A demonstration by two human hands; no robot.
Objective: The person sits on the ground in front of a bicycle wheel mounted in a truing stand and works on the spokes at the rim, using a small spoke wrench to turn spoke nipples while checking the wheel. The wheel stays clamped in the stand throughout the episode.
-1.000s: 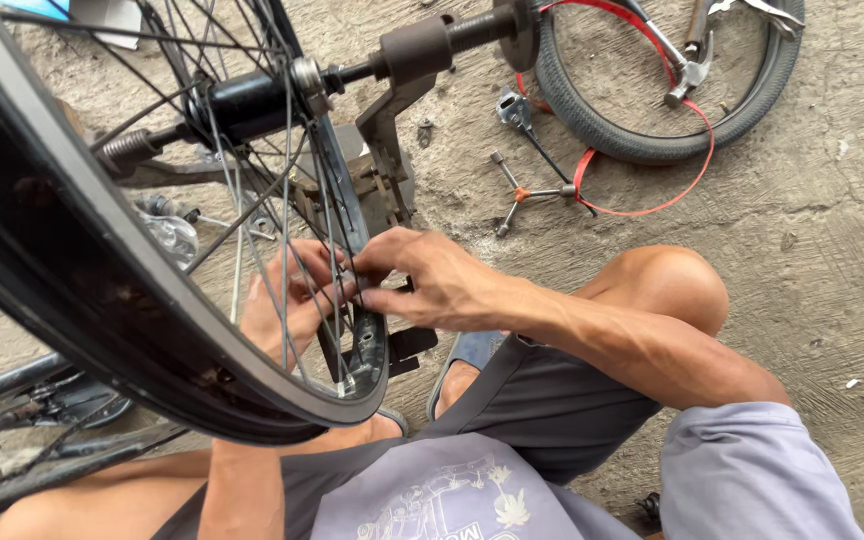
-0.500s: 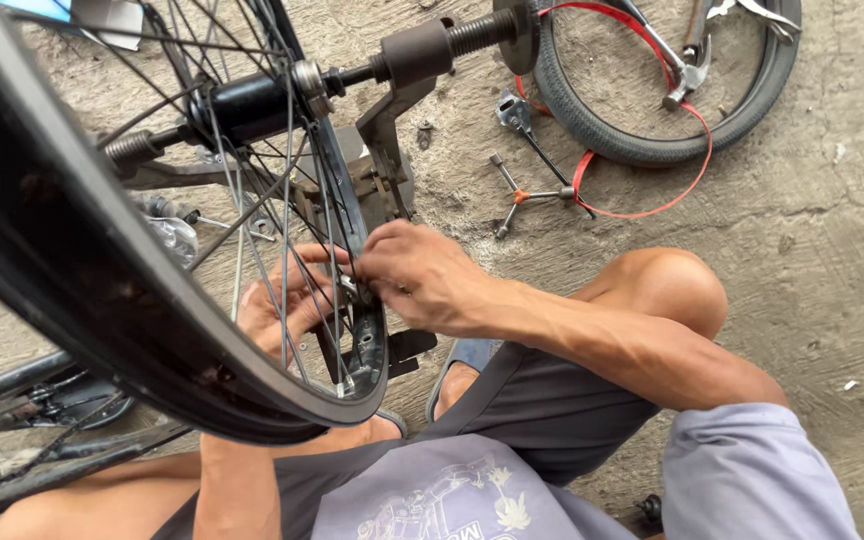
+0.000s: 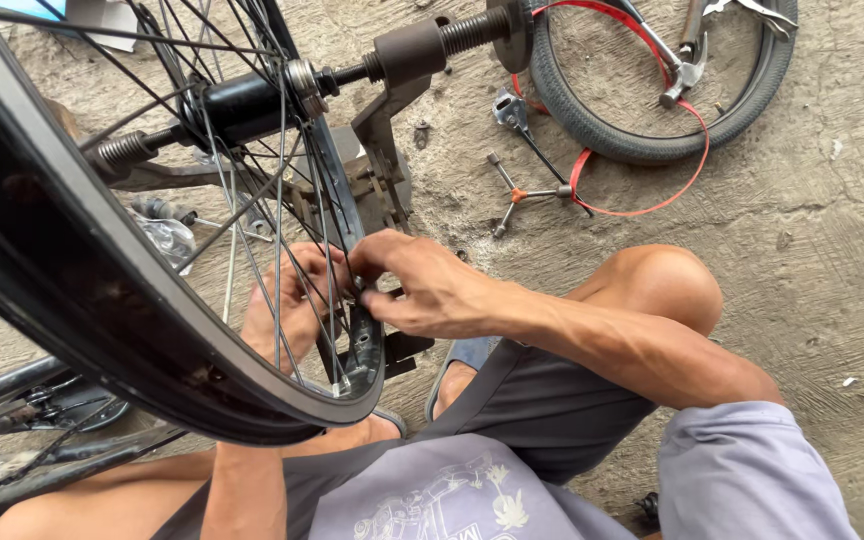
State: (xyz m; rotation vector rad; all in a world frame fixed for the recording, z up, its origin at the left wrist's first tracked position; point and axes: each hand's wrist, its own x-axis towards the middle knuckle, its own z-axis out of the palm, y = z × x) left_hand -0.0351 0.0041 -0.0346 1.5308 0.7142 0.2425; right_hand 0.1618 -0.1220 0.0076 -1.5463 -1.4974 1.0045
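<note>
Seen from the head camera, we crouch on a rough concrete floor (image 3: 812,250) with a black bicycle wheel rim (image 3: 72,290) mounted in a dark metal truing stand (image 3: 387,130), its hub (image 3: 242,100) held on a threaded axle across the top of the frame. Our right hand (image 3: 422,285) reaches in from the outer side, fingers pinched narrow on the rim's lower edge where the spokes (image 3: 282,210) meet it; whether a small tool sits between the fingertips, we cannot tell. Our left hand (image 3: 287,300) works from behind the spokes, fingers curled close around the same spot, just beside the right hand. On the floor beyond the stand lie a three-way wrench (image 3: 527,195) with an orange centre, a loose bicycle tyre (image 3: 652,100) with a red band (image 3: 642,200) looped by it, and pliers (image 3: 687,55) inside the tyre's ring. At lower left, part of a bicycle frame (image 3: 22,430) shows.
</note>
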